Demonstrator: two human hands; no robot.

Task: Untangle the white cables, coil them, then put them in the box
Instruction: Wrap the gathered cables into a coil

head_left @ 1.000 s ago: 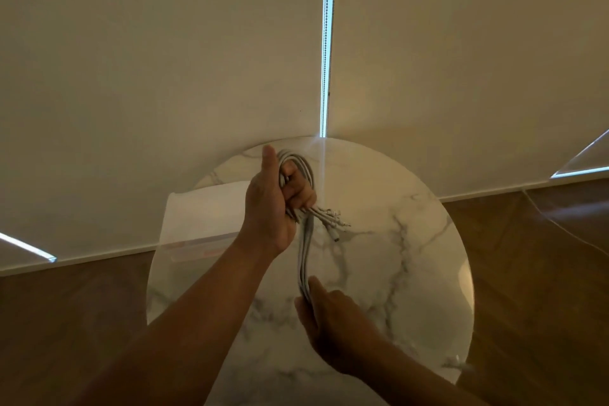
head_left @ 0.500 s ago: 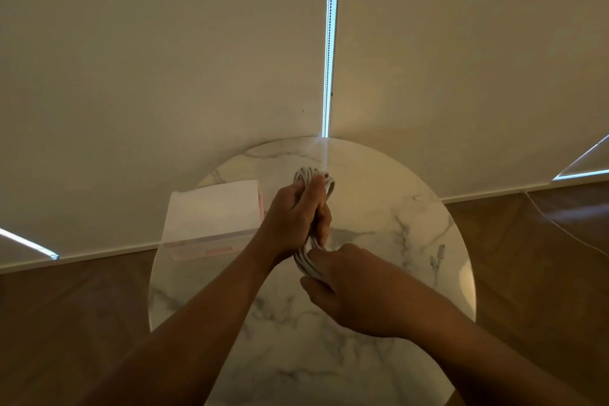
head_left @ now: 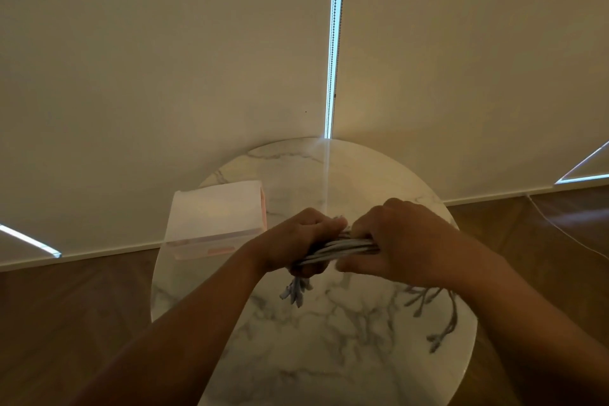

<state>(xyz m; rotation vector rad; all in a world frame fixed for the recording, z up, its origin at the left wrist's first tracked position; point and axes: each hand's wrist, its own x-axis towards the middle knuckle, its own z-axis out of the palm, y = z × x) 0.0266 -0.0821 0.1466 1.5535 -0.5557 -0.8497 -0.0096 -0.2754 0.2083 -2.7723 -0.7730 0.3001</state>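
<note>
The left hand point(head_left: 296, 241) and the right hand point(head_left: 402, 241) both squeeze the bunch of white cables point(head_left: 342, 247) between them. Loose ends hang under each hand. The box point(head_left: 214, 214) sits left of the left hand.

No text, label, brand or number readable anywhere; pink patches on the clear box point(head_left: 214, 208), far left on the surface point(head_left: 329, 356), too blurred to read

Box point(head_left: 214, 211) on table point(head_left: 329, 356), left of cables point(head_left: 342, 247)

Cable bundle point(head_left: 342, 245) turned upright to level; right hand point(head_left: 405, 241) risen, grip apparently round it.
</note>
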